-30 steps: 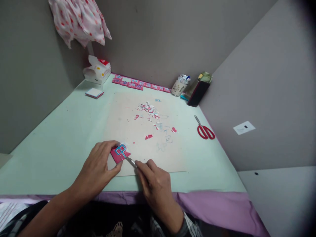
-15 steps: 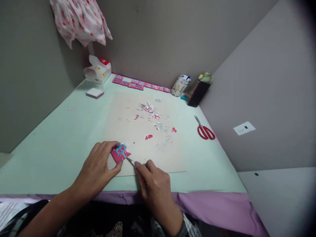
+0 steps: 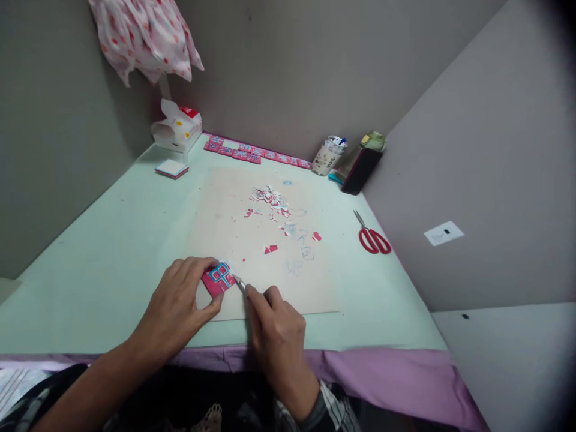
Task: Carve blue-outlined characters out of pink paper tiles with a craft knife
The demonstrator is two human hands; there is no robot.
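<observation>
While left hand [image 3: 182,291] pinches pink card [image 3: 220,277], right hand [image 3: 278,330] holds knife [image 3: 240,283].

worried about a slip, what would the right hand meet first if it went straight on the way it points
With the craft knife leading, the right hand would likely meet the red card in the left hand first; depth leaves unclear whether the knife tip touches it now.

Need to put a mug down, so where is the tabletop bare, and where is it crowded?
Left: between the card stack and the left hand, almost bare. Right: between the scissors and the near edge of the tabletop. Crowded: the far edge, with carton, pink cards and can; the middle of the board, with paper scraps.
</observation>
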